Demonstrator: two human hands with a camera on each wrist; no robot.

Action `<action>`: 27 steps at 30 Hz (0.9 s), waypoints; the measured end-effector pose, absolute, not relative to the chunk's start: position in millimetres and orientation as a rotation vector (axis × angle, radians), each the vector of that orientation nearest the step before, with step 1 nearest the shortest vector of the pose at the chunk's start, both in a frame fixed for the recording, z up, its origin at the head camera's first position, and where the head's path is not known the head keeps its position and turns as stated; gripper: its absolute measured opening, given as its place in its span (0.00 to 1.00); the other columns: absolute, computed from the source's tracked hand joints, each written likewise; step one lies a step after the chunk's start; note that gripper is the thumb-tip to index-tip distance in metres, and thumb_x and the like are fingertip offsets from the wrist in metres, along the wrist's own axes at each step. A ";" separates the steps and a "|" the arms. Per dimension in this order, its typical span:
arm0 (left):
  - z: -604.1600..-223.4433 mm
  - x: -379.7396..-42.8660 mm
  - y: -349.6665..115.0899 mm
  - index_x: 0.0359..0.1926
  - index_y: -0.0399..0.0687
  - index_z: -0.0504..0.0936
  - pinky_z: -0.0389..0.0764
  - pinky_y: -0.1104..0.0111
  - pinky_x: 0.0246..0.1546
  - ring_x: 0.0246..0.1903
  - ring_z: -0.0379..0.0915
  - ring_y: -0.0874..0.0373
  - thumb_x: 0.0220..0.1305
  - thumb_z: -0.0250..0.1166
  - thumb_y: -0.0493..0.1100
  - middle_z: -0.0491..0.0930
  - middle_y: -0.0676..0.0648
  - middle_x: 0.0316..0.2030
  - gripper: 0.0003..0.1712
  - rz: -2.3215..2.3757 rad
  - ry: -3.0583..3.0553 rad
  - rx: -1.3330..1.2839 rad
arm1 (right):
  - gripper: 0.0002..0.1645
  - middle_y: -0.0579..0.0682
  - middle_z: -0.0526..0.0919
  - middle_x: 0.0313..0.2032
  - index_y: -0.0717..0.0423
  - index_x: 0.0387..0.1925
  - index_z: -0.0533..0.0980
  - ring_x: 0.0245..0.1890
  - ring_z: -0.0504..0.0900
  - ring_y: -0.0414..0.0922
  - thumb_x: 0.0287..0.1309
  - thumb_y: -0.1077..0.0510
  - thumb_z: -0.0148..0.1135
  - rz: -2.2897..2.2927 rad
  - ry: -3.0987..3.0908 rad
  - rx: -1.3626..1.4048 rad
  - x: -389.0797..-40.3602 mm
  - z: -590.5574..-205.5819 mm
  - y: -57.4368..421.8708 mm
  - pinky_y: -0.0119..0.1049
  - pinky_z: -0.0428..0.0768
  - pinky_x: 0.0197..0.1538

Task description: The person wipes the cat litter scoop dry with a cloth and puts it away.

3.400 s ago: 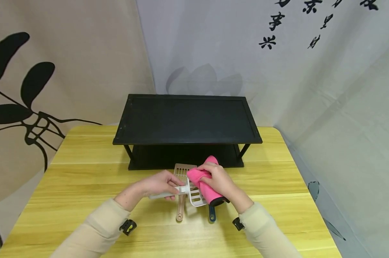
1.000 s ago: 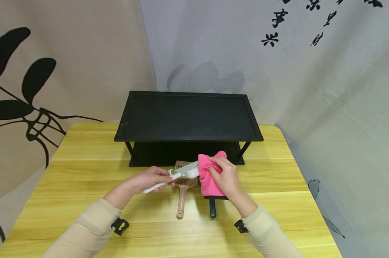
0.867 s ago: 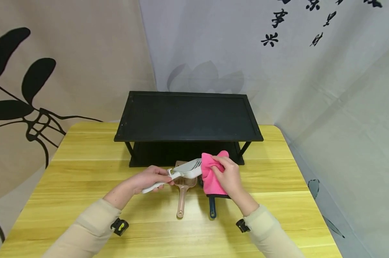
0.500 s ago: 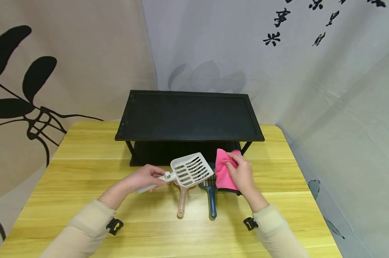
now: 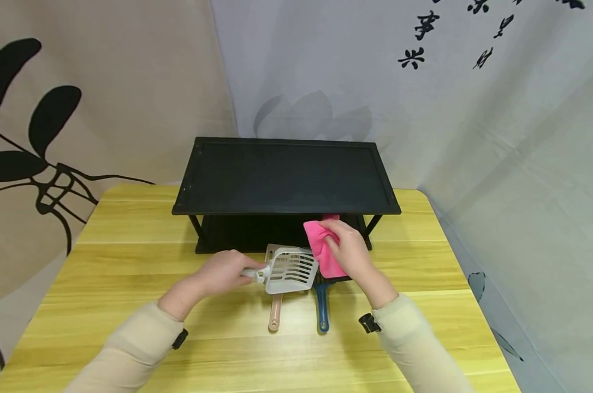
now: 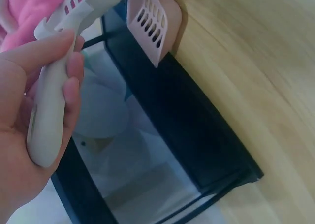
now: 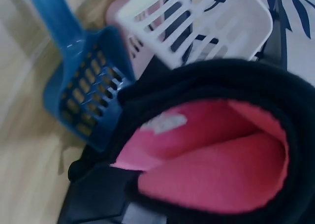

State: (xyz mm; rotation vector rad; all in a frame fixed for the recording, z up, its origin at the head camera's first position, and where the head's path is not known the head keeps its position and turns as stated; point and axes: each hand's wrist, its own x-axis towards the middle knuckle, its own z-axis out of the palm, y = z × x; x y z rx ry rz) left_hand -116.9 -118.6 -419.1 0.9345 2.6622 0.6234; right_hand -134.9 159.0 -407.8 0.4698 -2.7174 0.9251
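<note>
My left hand [image 5: 226, 273] grips the handle of a white slotted litter scoop [image 5: 294, 269]; thumb and fingers wrap that handle [image 6: 49, 111] in the left wrist view. With my right hand [image 5: 353, 250] I pinch a bunched pink cloth mitt [image 5: 321, 251] just right of the scoop's head. Its black-edged cuff [image 7: 206, 79] gapes toward the right wrist camera, showing a pink inside. Whether mitt and scoop touch I cannot tell. Beneath them on the table lie a pink litter scoop [image 5: 275, 314], partly covered by the white one, and a blue litter scoop [image 5: 322, 308], its head mostly hidden.
A black two-tier rack [image 5: 286, 177] stands on the wooden table [image 5: 144, 234] just beyond my hands; its upper tier overhangs the mitt's far end. Fabric curtains [image 5: 316, 65] with black printed leaves and characters hang behind and beside the table.
The mitt moved off the white scoop to the right, then back left and farther toward the rack, beside the scoop's head. The scoop turned from edge-on to showing its slotted face.
</note>
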 end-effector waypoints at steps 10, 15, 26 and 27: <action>-417.1 -115.4 -109.9 0.44 0.56 0.86 0.66 0.77 0.19 0.18 0.64 0.70 0.50 0.69 0.34 0.86 0.54 0.31 0.20 0.446 2.786 1.231 | 0.16 0.50 0.83 0.45 0.50 0.46 0.80 0.43 0.81 0.46 0.57 0.66 0.60 0.515 -2.905 0.913 -133.6 -407.1 135.0 0.39 0.80 0.47; -417.4 -115.5 -115.2 0.44 0.55 0.86 0.61 0.78 0.19 0.19 0.61 0.70 0.51 0.67 0.32 0.86 0.53 0.37 0.19 0.519 2.768 1.180 | 0.15 0.49 0.83 0.44 0.50 0.46 0.81 0.40 0.80 0.45 0.57 0.64 0.60 0.449 -2.964 0.970 -133.4 -407.4 140.8 0.36 0.80 0.45; -412.3 -119.7 -133.5 0.46 0.52 0.85 0.70 0.77 0.24 0.24 0.69 0.70 0.51 0.70 0.37 0.85 0.53 0.39 0.18 0.697 2.627 1.030 | 0.21 0.58 0.78 0.51 0.58 0.56 0.73 0.46 0.75 0.51 0.61 0.69 0.53 1.176 -3.014 0.635 -147.0 -397.7 190.6 0.46 0.77 0.51; -411.4 -119.4 -133.4 0.46 0.52 0.85 0.69 0.77 0.24 0.23 0.66 0.70 0.52 0.69 0.36 0.85 0.53 0.39 0.18 0.704 2.598 1.033 | 0.21 0.58 0.78 0.51 0.58 0.56 0.73 0.45 0.75 0.51 0.62 0.69 0.52 1.256 -3.015 0.638 -148.1 -397.1 192.6 0.45 0.77 0.51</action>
